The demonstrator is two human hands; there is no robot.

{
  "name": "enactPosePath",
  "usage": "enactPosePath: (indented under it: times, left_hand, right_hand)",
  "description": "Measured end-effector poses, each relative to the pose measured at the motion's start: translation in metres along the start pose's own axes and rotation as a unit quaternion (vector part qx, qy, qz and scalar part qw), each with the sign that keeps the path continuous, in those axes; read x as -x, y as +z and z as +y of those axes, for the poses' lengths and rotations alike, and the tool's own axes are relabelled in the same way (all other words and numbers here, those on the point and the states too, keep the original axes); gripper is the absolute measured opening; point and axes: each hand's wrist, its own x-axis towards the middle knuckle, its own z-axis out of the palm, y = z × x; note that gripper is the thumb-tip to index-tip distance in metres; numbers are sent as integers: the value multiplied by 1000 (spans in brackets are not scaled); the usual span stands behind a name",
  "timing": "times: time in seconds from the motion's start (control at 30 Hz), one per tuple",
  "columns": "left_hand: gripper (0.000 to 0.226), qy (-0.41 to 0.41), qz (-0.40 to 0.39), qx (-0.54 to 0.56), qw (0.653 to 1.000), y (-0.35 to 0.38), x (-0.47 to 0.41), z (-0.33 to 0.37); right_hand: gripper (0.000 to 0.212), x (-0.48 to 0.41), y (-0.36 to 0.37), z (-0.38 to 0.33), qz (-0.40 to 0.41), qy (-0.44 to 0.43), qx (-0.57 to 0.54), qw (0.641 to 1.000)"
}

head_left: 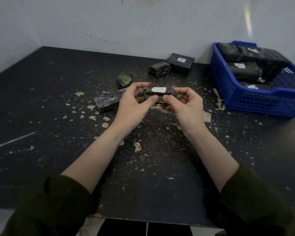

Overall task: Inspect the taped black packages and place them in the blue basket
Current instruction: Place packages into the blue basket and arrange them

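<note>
A small taped black package [158,93] with a white label on top is held above the middle of the table. My left hand [134,106] grips its left end and my right hand [184,106] grips its right end, thumbs on the near side. The blue basket [255,103] stands at the right and holds several taped black packages [243,70]. Loose packages lie on the table: a long flat one [107,101] just left of my left hand, a small cube-like one [124,80], a medium one [159,68] and a labelled box-shaped one [180,63] at the back.
The black table [58,133] is scuffed, with flaked paint patches around my hands. A grey wall [126,23] runs behind the table and along its left side. The table's front edge lies close to my sleeves.
</note>
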Motion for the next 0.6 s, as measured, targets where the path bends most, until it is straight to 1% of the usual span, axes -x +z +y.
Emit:
enactPosePath:
  times: [0.1,0.17,0.23,0.27,0.33,0.37,0.43,0.47,0.53,0.6]
  left_hand:
    - [43,24,5,-89,996,4,3,-1]
    - [43,35,28,-119,992,5,5,-3]
    - [42,30,55,-102,993,4,6,-3]
    - [41,22,60,-90,994,3,5,-4]
    - [39,1,42,-56,998,2,2,-3]
    - [42,-10,22,-27,999,2,2,-1]
    - [62,-30,-17,17,999,2,2,3]
    - [70,-32,-24,12,999,2,2,4]
    - [74,-22,-12,-25,999,3,4,4]
    - [73,-18,9,-29,999,3,3,2]
  right_hand:
    - [30,-2,-1,7,29,-4,35,999]
    - [34,-4,-2,10,20,7,38,999]
    - [32,-4,-3,8,-4,16,8,1000]
    - [26,-4,-3,5,-16,17,-22,999]
    - [13,-2,-3,1,-37,15,-78,996]
    - [13,-2,-3,0,-43,7,-83,996]
    - [18,0,-2,0,-53,-17,-68,996]
    - [20,1,-1,-1,-60,-27,-65,996]
    - [24,4,0,-1,-77,-39,-70,994]
    - [28,6,1,-2,-90,-47,-79,992]
